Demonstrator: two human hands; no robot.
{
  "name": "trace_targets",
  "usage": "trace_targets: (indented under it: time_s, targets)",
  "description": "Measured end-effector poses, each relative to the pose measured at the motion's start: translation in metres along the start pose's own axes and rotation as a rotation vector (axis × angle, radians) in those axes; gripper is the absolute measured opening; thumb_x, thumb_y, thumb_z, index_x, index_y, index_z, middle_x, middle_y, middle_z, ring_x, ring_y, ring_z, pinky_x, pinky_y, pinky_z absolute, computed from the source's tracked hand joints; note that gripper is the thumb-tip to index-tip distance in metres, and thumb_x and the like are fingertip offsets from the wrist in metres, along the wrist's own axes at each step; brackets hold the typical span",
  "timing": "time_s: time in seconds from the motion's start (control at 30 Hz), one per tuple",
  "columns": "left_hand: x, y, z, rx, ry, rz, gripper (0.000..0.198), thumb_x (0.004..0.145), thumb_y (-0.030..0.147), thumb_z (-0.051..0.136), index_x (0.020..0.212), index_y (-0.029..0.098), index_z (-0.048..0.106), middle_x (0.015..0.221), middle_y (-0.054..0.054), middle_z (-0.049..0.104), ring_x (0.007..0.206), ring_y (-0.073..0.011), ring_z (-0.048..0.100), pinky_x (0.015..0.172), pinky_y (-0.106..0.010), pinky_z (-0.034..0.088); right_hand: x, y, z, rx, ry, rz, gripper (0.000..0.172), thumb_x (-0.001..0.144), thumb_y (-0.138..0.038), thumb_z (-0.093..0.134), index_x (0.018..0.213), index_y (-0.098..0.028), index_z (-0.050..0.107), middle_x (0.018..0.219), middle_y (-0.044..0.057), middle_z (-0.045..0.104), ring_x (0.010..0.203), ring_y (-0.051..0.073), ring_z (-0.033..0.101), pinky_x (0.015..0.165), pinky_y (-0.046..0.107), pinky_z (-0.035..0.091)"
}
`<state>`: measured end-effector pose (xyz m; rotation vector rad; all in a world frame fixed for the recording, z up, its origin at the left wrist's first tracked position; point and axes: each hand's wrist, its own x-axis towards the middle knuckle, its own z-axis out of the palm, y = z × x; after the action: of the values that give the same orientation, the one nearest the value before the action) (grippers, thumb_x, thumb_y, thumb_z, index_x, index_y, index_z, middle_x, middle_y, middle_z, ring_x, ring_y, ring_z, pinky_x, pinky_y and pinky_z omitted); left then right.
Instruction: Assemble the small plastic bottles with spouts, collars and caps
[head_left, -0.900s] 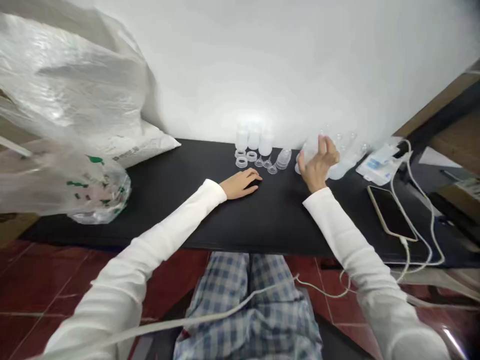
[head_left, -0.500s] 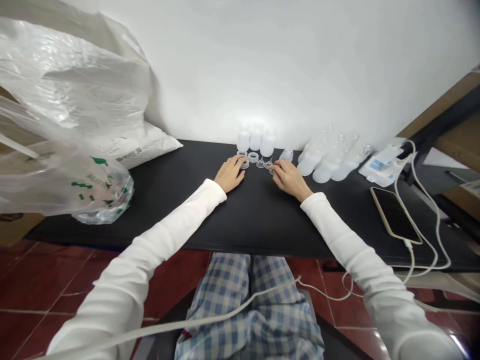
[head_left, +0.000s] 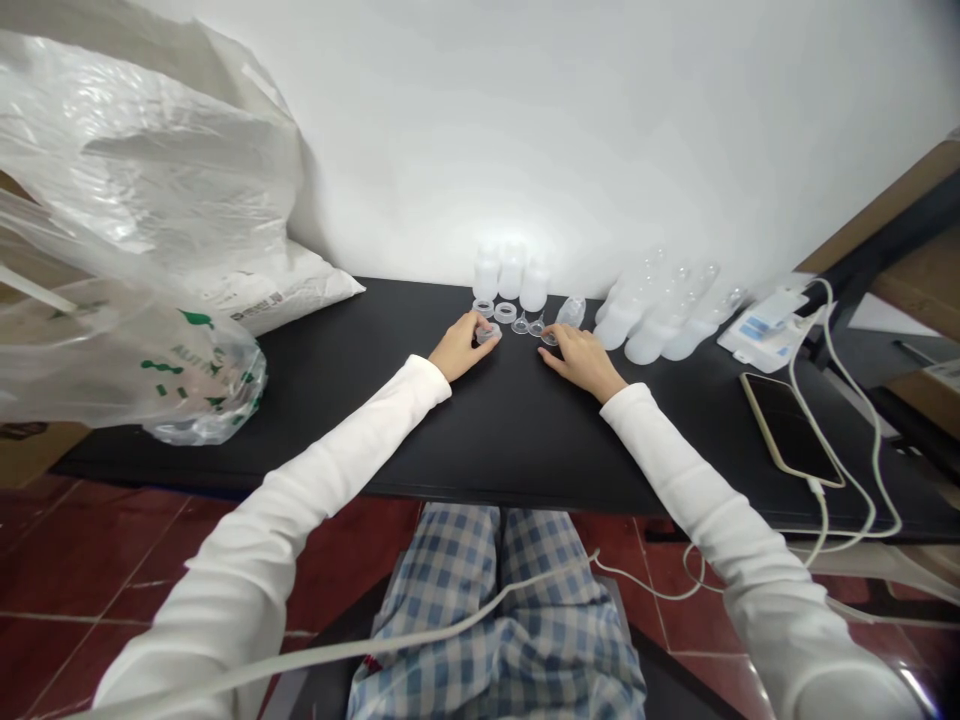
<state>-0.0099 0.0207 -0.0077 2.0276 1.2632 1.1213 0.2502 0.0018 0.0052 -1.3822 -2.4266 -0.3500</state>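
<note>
On the black table, my left hand (head_left: 459,348) has its thumb and fingers around a white bottle collar ring (head_left: 488,333). Two more collar rings (head_left: 505,312) lie just beyond it. My right hand (head_left: 583,358) has its thumb and fingertips at a clear bottle nipple (head_left: 550,338), which the fingers partly cover. To its left, two other clear nipples (head_left: 520,324) sit on the table. Behind the rings, three frosted white baby bottles (head_left: 511,272) without tops stand against the wall. A clear bottle cap (head_left: 572,311) lies beyond my right hand.
Several capped baby bottles (head_left: 651,335) stand together at the right. Past them are a white power strip (head_left: 765,335), a phone (head_left: 791,428) and looping white cables (head_left: 862,410). Large plastic bags (head_left: 142,180) crowd the left end. A cable crosses above my lap.
My left fingers have closed around the near collar ring. My right fingers have shifted slightly right, from the middle nipple to the rightmost one.
</note>
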Motion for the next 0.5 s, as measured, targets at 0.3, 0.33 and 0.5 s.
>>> trace_targets:
  time_s: [0.3, 0.33, 0.5]
  targets:
    - [0.001, 0.024, 0.007, -0.926, -0.028, -0.414, 0.021, 0.093, 0.035, 0.065, 0.094, 0.015, 0.059, 0.09, -0.007, 0.075, 0.082, -0.0171, 0.075, 0.088, -0.035, 0.058, -0.001, -0.017, -0.004, 0.384, 0.258, -0.063, 0.024, 0.103, -0.037, 0.044, 0.113, -0.02, 0.058, 0.073, 0.0, 0.058, 0.065, 0.017, 0.056, 0.071, 0.031, 0.047]
    - [0.0, 0.026, 0.008, -0.968, -0.043, -0.426, 0.021, 0.094, 0.035, 0.064, 0.096, 0.014, 0.061, 0.092, -0.009, 0.076, 0.083, -0.0178, 0.075, 0.09, -0.036, 0.058, -0.001, -0.023, -0.004, 0.428, 0.265, -0.079, 0.025, 0.104, -0.04, 0.044, 0.114, -0.021, 0.057, 0.074, 0.0, 0.058, 0.065, 0.017, 0.056, 0.07, 0.03, 0.048]
    - [-0.003, 0.036, 0.01, -1.052, -0.09, -0.465, 0.022, 0.096, 0.032, 0.06, 0.101, 0.011, 0.065, 0.099, -0.012, 0.077, 0.091, -0.0187, 0.074, 0.097, -0.037, 0.056, -0.002, -0.044, -0.002, 0.498, 0.262, -0.145, 0.03, 0.105, -0.041, 0.041, 0.118, -0.022, 0.059, 0.078, 0.002, 0.063, 0.066, 0.017, 0.056, 0.069, 0.03, 0.048]
